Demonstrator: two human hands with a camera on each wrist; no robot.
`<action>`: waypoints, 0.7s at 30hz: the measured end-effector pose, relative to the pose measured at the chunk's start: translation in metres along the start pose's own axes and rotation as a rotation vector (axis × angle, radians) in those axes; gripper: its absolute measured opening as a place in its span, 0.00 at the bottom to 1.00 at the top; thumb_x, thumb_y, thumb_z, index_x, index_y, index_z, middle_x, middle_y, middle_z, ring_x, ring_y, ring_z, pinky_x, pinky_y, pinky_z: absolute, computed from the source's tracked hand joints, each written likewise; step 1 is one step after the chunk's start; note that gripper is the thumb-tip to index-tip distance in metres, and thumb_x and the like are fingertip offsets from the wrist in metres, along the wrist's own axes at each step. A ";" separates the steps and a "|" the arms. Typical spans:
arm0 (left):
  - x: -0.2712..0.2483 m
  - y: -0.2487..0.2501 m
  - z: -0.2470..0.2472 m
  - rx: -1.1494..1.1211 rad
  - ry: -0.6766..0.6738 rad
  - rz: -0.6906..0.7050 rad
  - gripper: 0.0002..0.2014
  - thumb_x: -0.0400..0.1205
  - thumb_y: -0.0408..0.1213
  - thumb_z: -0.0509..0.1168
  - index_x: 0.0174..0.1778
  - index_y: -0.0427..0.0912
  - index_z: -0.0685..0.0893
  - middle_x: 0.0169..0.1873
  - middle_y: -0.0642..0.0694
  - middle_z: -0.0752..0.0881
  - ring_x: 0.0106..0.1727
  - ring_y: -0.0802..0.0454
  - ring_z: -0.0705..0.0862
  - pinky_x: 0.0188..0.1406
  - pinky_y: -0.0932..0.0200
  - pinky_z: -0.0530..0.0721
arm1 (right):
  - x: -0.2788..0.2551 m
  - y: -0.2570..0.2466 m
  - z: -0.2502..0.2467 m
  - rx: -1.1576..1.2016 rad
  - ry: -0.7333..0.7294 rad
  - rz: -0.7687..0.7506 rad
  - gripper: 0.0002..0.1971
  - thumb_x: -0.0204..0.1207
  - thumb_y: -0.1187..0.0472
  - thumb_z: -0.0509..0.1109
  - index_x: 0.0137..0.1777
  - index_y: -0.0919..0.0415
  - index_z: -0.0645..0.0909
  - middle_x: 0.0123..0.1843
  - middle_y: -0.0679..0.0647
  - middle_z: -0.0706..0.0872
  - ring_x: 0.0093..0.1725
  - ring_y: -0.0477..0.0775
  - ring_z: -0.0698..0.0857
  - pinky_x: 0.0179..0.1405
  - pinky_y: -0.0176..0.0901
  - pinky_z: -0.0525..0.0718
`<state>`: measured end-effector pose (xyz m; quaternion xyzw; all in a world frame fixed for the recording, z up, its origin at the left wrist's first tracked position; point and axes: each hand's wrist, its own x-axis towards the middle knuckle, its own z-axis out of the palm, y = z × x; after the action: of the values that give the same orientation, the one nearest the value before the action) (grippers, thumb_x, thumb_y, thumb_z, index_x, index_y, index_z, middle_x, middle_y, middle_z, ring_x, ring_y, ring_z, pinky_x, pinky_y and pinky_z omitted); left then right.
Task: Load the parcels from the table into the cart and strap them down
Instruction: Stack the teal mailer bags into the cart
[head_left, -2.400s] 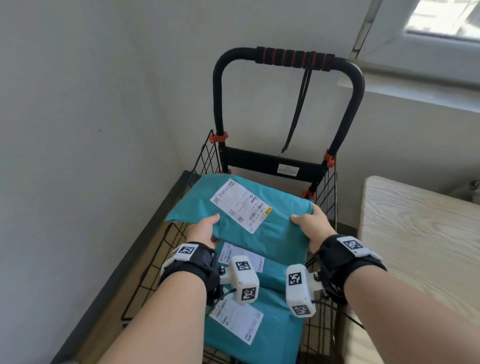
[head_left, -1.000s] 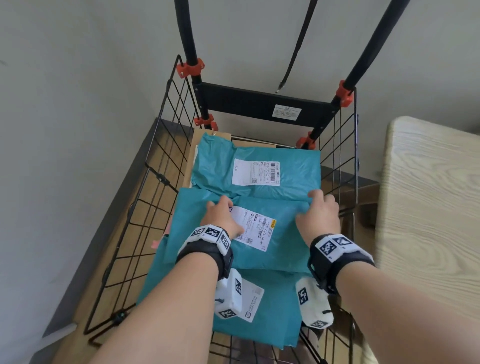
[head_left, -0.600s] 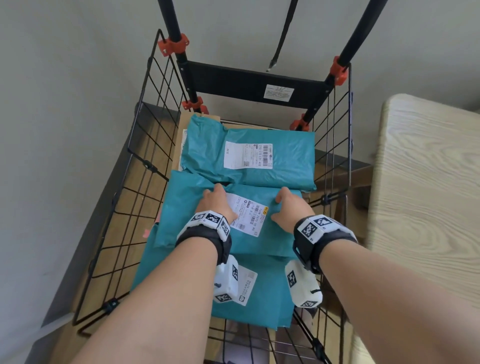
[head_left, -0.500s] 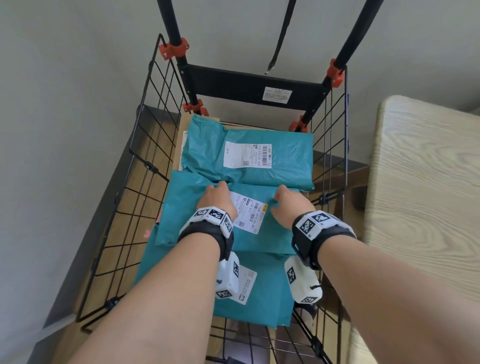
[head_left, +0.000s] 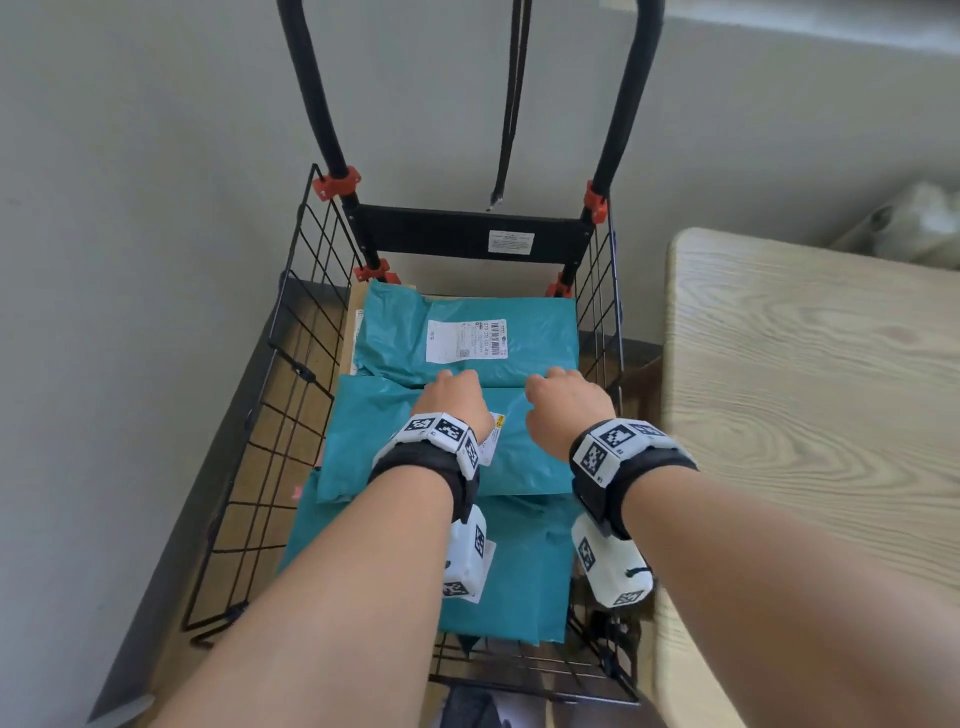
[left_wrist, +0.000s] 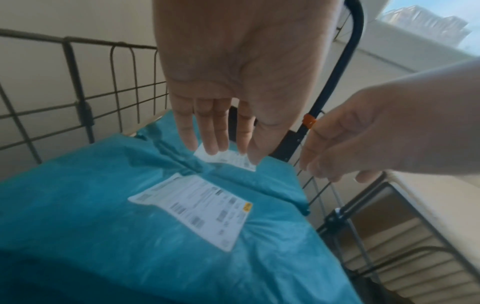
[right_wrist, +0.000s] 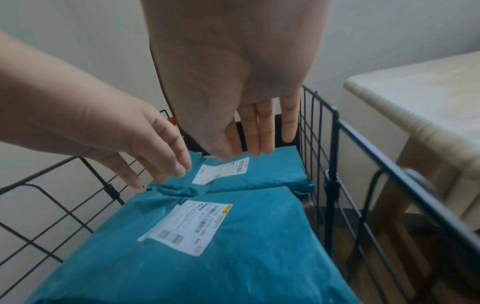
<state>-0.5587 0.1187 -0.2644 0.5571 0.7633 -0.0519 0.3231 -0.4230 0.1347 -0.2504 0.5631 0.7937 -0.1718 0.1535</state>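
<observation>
While both hands are held above the load, three teal parcels are seen lying inside the black wire cart (head_left: 291, 364), which stands against a grey wall (head_left: 130, 208) with a pale wooden table (head_left: 810, 395) just beside its right side. The far parcel (head_left: 540, 332) lies flat near the handle frame (head_left: 470, 234), its white label (head_left: 466, 340) facing up. The middle parcel (head_left: 374, 431) overlaps the near edge of the far one and lies on top of the near parcel (head_left: 519, 566), which reaches toward the cart's front wire edge. The left hand (head_left: 453, 397) is seen over the middle parcel's label (left_wrist: 193, 208), fingers (left_wrist: 215, 133) extended and relaxed, tips pointing down toward the seam between the middle and far parcels; nothing is gripped, and from the wrist views a gap appears between the fingertips and the bags. The right hand (head_left: 566, 405) is placed beside it, nearer the right wire wall, its fingers (right_wrist: 265, 131) likewise straight and loose, nothing being held. A black strap (head_left: 511, 104) is seen hanging loose from the handle, its free end dangling above the crossbar, clear of the parcels. Brown cardboard (head_left: 358, 312) is glimpsed beneath the far parcel's left edge.
</observation>
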 end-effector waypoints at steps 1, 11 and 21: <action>-0.003 0.007 -0.003 0.005 0.000 0.022 0.14 0.80 0.37 0.65 0.61 0.43 0.78 0.62 0.41 0.76 0.60 0.41 0.80 0.60 0.45 0.81 | -0.005 0.004 -0.004 0.002 0.013 0.001 0.16 0.81 0.61 0.60 0.67 0.58 0.76 0.64 0.57 0.78 0.66 0.60 0.75 0.60 0.53 0.77; -0.034 0.093 -0.016 0.112 0.065 0.274 0.12 0.81 0.35 0.62 0.60 0.43 0.81 0.59 0.42 0.83 0.59 0.41 0.82 0.55 0.50 0.82 | -0.059 0.069 -0.038 0.025 0.097 0.102 0.11 0.80 0.63 0.58 0.59 0.60 0.78 0.60 0.59 0.79 0.63 0.63 0.77 0.54 0.53 0.77; -0.087 0.192 0.014 0.179 0.065 0.405 0.11 0.80 0.35 0.61 0.56 0.44 0.82 0.57 0.44 0.84 0.58 0.42 0.82 0.54 0.51 0.82 | -0.142 0.169 -0.039 0.048 0.136 0.239 0.11 0.83 0.59 0.57 0.58 0.59 0.79 0.59 0.58 0.84 0.59 0.61 0.82 0.47 0.48 0.76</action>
<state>-0.3684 0.1133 -0.1736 0.7267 0.6382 -0.0354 0.2515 -0.2193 0.0841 -0.1704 0.6676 0.7251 -0.1326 0.1050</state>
